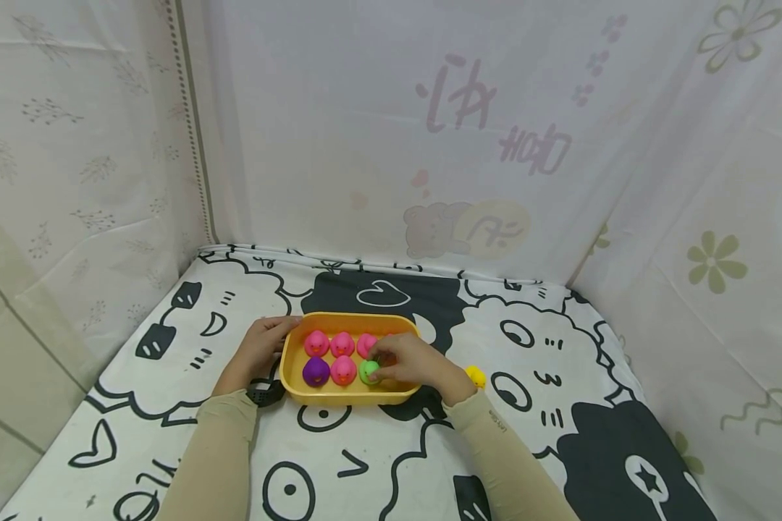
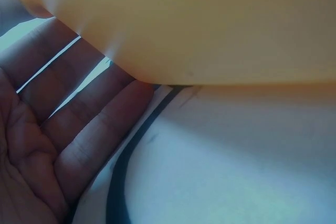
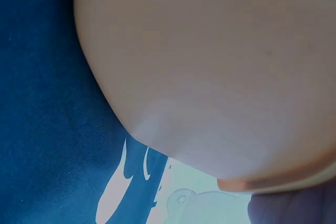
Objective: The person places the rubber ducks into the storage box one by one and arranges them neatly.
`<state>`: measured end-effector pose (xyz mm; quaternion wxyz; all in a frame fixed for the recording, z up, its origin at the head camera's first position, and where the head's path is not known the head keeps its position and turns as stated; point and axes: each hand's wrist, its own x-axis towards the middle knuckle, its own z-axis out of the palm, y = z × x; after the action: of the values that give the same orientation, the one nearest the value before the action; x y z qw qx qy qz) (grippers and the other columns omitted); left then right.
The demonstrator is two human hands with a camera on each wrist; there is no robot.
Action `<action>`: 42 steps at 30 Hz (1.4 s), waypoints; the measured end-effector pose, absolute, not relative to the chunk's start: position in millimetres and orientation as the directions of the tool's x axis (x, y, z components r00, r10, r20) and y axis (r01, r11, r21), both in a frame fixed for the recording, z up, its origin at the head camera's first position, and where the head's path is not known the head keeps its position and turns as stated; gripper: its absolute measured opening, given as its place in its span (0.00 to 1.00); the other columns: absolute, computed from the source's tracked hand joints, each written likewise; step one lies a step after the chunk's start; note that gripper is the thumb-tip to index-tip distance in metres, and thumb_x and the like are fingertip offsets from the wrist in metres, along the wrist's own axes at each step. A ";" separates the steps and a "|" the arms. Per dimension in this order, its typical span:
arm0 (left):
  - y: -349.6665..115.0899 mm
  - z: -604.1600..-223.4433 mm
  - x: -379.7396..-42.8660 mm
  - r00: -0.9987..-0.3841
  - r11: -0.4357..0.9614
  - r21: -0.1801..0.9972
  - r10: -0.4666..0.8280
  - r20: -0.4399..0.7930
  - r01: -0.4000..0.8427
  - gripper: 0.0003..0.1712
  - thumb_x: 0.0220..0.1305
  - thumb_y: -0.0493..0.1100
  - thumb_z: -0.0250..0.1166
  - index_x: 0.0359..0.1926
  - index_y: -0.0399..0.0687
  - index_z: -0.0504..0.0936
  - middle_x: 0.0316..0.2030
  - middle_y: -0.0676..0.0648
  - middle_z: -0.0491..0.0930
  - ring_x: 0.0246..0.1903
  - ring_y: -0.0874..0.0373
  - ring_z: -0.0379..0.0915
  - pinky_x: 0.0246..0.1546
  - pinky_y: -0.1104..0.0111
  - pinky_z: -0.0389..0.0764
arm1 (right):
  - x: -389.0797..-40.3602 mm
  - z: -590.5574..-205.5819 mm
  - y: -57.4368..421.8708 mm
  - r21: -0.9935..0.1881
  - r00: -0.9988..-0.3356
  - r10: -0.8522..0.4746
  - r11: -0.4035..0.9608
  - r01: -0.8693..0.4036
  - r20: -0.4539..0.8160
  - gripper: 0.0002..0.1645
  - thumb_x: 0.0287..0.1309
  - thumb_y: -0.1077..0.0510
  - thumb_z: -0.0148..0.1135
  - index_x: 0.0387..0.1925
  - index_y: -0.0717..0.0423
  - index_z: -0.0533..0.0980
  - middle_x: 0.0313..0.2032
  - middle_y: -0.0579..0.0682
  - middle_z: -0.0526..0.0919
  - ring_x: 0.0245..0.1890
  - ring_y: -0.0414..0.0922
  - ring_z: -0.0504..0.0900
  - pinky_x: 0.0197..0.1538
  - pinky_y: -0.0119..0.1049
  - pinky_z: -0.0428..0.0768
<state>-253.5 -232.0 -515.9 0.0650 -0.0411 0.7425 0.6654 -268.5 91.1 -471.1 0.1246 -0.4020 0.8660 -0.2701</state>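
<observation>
A yellow tray [image 1: 348, 399] holds several rubber ducks. Along its back row sit pink ducks [image 1: 316, 343], with the right end partly covered by my right hand [image 1: 407, 359]. In front are a purple duck [image 1: 316, 371], a pink duck [image 1: 343, 370] and a green duck [image 1: 368, 372]. My right fingertips pinch the green duck inside the tray. At the tray's left end, my left hand [image 1: 263, 346] rests against the outer wall. In the left wrist view, its fingers [image 2: 89, 103] are straight and touch the tray wall [image 2: 210, 30].
A yellow duck [image 1: 476, 376] lies on the cloth outside the tray, beside my right wrist. The tablecloth [image 1: 358, 463] has black-and-white cartoon prints. Pale curtains [image 1: 339, 145] enclose the back and sides. A tan surface [image 3: 199, 66] fills much of the right wrist view.
</observation>
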 end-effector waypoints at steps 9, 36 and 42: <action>-232.2 -515.7 -252.9 -0.987 0.107 0.982 0.021 -0.160 -0.157 0.38 0.70 0.62 0.61 0.66 0.37 0.75 0.61 0.34 0.75 0.49 0.48 0.82 0.47 0.60 0.85 | -269.5 -475.5 92.8 -0.565 -0.648 -0.762 0.526 -0.635 0.019 0.21 0.54 0.44 0.75 0.48 0.47 0.84 0.40 0.34 0.84 0.41 0.35 0.82 0.50 0.27 0.81; -230.2 -515.4 -251.9 -0.986 0.100 0.982 0.025 -0.166 -0.162 0.40 0.68 0.64 0.62 0.65 0.35 0.75 0.59 0.34 0.76 0.46 0.49 0.83 0.46 0.61 0.86 | -270.5 -471.5 122.8 -0.656 -0.658 -0.717 0.385 -0.649 0.230 0.22 0.59 0.47 0.72 0.50 0.54 0.83 0.45 0.40 0.86 0.47 0.44 0.84 0.53 0.38 0.83; -230.6 -514.1 -253.2 -0.987 0.100 0.983 0.027 -0.157 -0.154 0.40 0.68 0.64 0.62 0.65 0.35 0.76 0.59 0.34 0.76 0.46 0.49 0.83 0.45 0.61 0.86 | -276.5 -460.0 151.0 -0.667 -0.703 -0.672 0.417 -0.617 0.231 0.23 0.60 0.46 0.71 0.51 0.55 0.83 0.46 0.42 0.86 0.47 0.43 0.84 0.55 0.43 0.83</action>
<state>-253.2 -230.6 -514.1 0.0675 -0.0431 0.7384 0.6696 -276.5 151.0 -460.0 0.0363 -0.3834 0.8409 -0.3803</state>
